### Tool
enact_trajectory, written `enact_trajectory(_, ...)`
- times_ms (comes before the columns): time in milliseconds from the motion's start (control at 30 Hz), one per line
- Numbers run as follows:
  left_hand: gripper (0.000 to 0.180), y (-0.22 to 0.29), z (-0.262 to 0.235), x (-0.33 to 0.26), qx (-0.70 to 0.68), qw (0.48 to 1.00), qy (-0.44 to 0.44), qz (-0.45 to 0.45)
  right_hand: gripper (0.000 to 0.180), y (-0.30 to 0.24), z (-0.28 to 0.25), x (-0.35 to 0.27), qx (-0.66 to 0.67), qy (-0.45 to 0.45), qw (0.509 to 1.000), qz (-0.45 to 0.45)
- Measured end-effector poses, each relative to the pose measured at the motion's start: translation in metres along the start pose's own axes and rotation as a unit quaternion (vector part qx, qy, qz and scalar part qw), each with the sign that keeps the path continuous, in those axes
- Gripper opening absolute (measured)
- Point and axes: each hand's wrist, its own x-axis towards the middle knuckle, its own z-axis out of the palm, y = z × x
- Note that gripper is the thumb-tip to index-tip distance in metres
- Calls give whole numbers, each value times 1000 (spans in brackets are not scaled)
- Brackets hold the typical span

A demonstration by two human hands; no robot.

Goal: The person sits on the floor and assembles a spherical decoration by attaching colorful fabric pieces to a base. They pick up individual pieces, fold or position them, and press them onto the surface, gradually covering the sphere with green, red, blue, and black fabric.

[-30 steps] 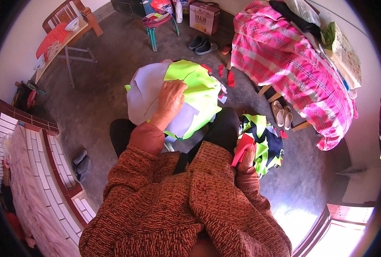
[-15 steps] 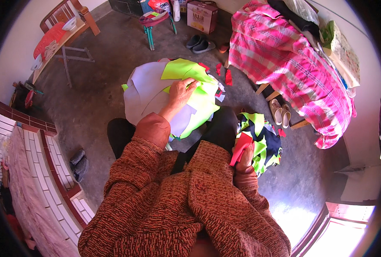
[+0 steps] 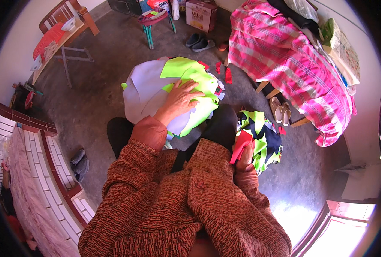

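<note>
My left hand [image 3: 180, 99] lies flat, fingers spread, on a stack of cut fabric pieces [image 3: 152, 85], pale lilac and neon yellow-green, resting on my lap. My right hand [image 3: 245, 157] is closed around a red piece of cloth [image 3: 241, 145] low at my right side. Just beyond it sits a pile of mixed cloth scraps [image 3: 264, 135] in dark blue, neon green and red. My rust-orange knitted sleeves fill the lower part of the view.
A bed with a pink checked cover [image 3: 285, 55] stands at the right, with pale shoes [image 3: 279, 109] beneath its edge. Red scraps [image 3: 227, 75] lie on the concrete floor. A small stool [image 3: 153, 21], dark shoes [image 3: 197, 42], a cardboard box [image 3: 202, 13] and a wooden chair [image 3: 64, 30] stand farther off.
My left hand has slid to the right across the lilac and green fabric stack. The right hand stays at my side with the red cloth.
</note>
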Motion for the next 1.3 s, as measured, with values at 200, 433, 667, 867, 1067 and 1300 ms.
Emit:
enact_trajectory(200, 51, 14, -4, -3, 75, 996, -49, -9, 31, 5, -14, 9, 16, -37, 999, 21)
enact_trajectory(433, 54, 24, 3, -1, 106, 992, -66, -35, 31, 0, -6, 2, 13, -30, 999, -17)
enact_trajectory(667, 56, 37, -5, -6, 62, 998, -9, -27, 23, -5, 13, 1, -3, -22, 1000, 3)
enact_trajectory(867, 50, 116, -12, -15, -272, 961, 43, -25, 23, -10, 31, -7, -17, -64, 997, -45)
enact_trajectory(1067, 50, 147, 11, -27, -474, 872, -43, -117, 16, -20, 59, -11, -113, -51, 991, -44)
enact_trajectory(1300, 17, 131, 14, -33, -555, 818, -67, -140, 15, -29, 71, -8, -135, -99, 985, -38)
